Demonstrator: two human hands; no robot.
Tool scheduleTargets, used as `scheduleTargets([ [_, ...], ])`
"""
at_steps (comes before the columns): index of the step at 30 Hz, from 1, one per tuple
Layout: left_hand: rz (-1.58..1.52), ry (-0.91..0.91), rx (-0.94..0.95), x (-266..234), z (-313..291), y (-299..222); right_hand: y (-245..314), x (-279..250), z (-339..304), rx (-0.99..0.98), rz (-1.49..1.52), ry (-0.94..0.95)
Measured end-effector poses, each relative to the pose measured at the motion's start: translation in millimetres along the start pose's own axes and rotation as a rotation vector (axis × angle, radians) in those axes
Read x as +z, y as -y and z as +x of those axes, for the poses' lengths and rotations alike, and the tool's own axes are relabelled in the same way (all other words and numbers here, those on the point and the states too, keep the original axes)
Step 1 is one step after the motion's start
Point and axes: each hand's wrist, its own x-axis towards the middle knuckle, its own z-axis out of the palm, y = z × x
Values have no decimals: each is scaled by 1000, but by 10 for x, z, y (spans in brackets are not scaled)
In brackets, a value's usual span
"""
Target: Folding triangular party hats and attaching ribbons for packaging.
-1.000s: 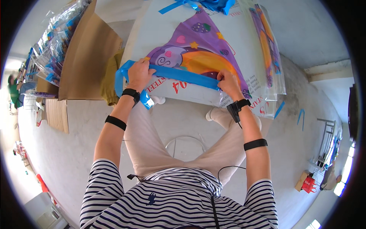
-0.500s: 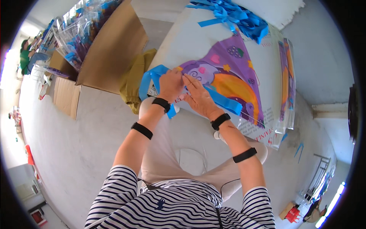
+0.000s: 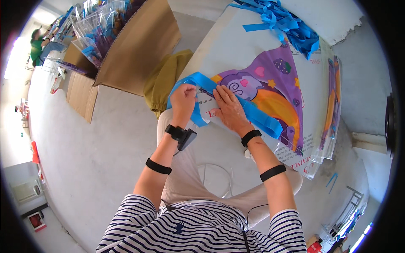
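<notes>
A purple triangular printed sheet (image 3: 270,63), with a cloud face, an orange arc, hearts and stars, lies on the white printed board before me. Along its near-left edge runs a wide blue ribbon (image 3: 263,120), which loops round at the left. My left hand (image 3: 184,101) is closed with curled fingers over that loop; what its fingertips pinch is hidden. Stretched fairly flat, the fingers of my right hand (image 3: 231,107) press on the ribbon and the sheet's edge. Between the hands a thin dark strip (image 3: 205,91) shows beside the ribbon.
A heap of blue ribbons (image 3: 291,27) lies at the board's far end. Clear-wrapped packs (image 3: 331,101) rest along its right side. At the left stand an open cardboard box (image 3: 139,46) with bagged items and an olive cloth (image 3: 166,78). A person in green (image 3: 39,46) sits far left.
My left hand has drawn away from the right, and its wrist has turned. The right hand's fingers now lie flatter on the ribbon. The whole view has shifted slightly.
</notes>
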Motion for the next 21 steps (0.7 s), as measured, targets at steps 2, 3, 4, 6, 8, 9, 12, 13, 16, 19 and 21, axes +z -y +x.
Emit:
scheduleTargets([
  [2,-511,215,-675,-59,-28,-147,-5,-18,-22,15,-24,2],
  [3,-509,207,-671,-69,-14,-153,3,-13,-15,4,-27,-12],
  [4,-643,186,-730,-41,30,-146,6,-12,-12,-4,-31,-25],
  [6,-775,161,-784,29,117,-104,9,8,-6,-10,-19,-27],
  [8,-898,164,-864,92,217,-23,21,23,6,-16,-9,-30],
  [9,-898,167,-860,114,271,-1,18,24,2,-8,8,-16],
  [12,-736,200,-776,181,359,40,-5,16,-5,-2,30,-5],
  [13,-567,135,-640,228,352,30,-11,8,-11,-8,36,-5],
  [16,-118,-31,-354,342,349,65,-2,-3,-15,-5,55,-7],
  [19,245,-170,-57,422,301,158,22,11,13,-7,55,-1],
  [21,323,-198,88,459,229,156,13,23,4,-4,49,-6],
])
